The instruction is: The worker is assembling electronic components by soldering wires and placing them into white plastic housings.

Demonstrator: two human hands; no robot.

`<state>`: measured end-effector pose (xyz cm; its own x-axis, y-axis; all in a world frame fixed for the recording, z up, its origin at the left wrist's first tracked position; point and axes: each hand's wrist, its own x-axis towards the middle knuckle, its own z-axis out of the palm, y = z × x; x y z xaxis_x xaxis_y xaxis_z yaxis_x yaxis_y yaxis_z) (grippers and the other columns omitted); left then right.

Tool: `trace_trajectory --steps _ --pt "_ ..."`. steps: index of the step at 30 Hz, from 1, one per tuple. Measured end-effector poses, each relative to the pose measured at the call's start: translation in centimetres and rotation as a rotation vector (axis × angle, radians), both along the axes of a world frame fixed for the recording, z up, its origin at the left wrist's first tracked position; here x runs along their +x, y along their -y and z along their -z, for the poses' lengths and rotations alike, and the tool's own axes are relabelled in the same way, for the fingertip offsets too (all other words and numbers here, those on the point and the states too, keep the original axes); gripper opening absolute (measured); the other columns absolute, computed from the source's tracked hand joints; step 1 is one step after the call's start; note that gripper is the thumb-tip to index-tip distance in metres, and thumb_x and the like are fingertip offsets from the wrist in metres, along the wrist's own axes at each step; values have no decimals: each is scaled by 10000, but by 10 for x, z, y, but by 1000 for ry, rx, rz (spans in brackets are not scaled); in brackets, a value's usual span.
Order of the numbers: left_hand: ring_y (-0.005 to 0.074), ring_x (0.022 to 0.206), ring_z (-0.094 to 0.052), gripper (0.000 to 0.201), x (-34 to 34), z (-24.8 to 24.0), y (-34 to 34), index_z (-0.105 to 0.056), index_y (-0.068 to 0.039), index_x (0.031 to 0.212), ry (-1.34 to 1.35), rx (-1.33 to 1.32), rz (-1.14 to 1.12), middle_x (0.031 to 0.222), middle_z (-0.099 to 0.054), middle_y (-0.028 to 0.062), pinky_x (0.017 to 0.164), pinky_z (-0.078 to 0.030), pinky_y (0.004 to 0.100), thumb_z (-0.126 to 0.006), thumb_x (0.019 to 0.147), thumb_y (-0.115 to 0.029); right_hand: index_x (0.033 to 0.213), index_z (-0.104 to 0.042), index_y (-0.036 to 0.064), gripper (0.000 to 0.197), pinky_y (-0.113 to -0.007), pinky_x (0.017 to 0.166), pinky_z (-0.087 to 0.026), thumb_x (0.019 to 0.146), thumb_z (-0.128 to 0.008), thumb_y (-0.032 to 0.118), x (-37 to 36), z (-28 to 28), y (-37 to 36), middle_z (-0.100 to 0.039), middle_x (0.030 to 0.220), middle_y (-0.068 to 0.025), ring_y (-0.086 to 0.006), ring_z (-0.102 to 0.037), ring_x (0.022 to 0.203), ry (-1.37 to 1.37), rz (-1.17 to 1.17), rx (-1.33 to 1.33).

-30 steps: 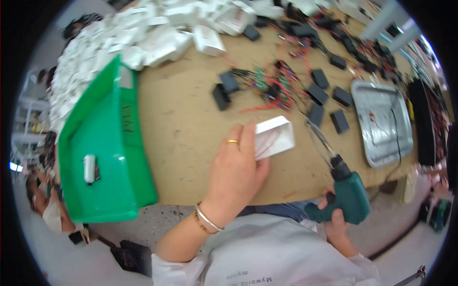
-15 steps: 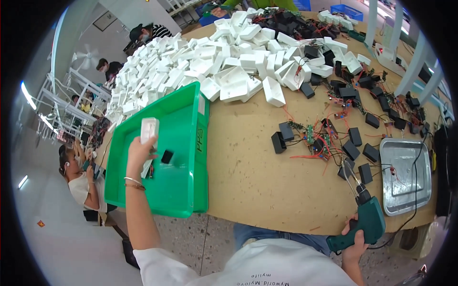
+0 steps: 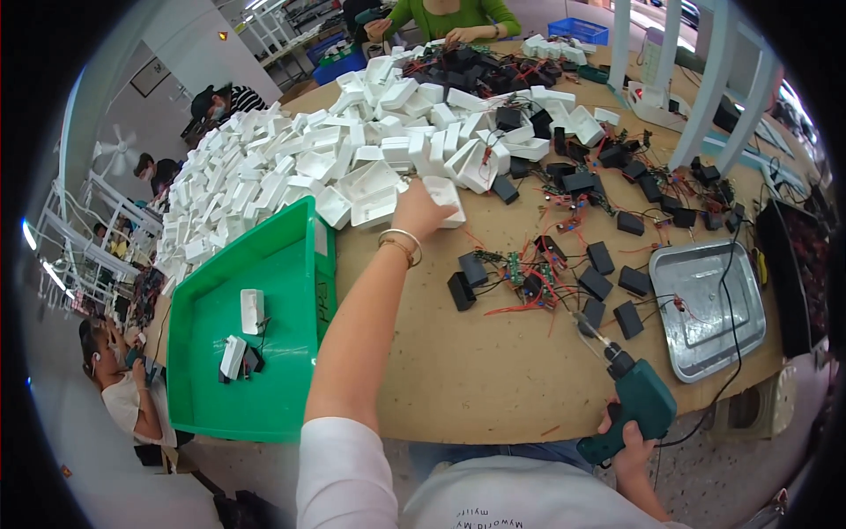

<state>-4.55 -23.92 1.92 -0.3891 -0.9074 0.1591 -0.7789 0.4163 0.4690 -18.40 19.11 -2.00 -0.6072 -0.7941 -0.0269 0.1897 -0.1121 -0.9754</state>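
Observation:
My left hand (image 3: 421,213) reaches to the near edge of a heap of white plastic cases (image 3: 291,163). Its fingers close on one open white case (image 3: 445,198), partly covering it. At the lower right, my right hand (image 3: 631,445) grips a green soldering gun (image 3: 650,398) by its handle. The gun's metal tip points up and left, close to black boxes (image 3: 595,282) wired to small circuit boards (image 3: 522,269). In the green bin (image 3: 198,370) on the left lie two white cases (image 3: 252,311) and some black pieces (image 3: 254,360).
A metal tray (image 3: 709,313) sits at the right, the gun's cord crossing it. More wired black boxes (image 3: 577,181) spread behind. White posts (image 3: 705,97) rise at the far right. Across the table a person in a green top (image 3: 449,19) handles parts; other people sit along the left.
My left hand has left a white case in the green bin and moved right to the heap, closing on another case. My right hand still grips the soldering gun. The view has shifted.

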Motion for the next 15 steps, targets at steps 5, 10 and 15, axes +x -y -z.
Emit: trace_trajectory --steps 5,10,15 --pt "226 852 -650 502 27 13 7 -561 42 1135 -560 367 -23 956 -663 152 738 -511 307 -753 715 -154 1164 -504 -76 621 -285 594 -468 821 -625 428 4 0 -7 -599 995 -142 -164 -585 663 2 -21 67" --pt "142 786 -628 349 38 -50 -108 -592 33 1084 -671 243 52 930 -667 89 671 -498 272 -707 776 -82 1162 -484 -82 658 -289 597 -463 777 -653 424 -19 6 6 -580 1020 -168 -159 -565 637 91 -69 -85" --pt "223 800 -631 302 40 -13 -209 -629 -29 1021 -194 117 269 898 -662 111 699 -501 320 -706 730 -49 1155 -482 -83 632 -299 657 -453 771 -646 392 -29 1 21 -579 1001 -174 -135 -542 624 189 -84 -135"
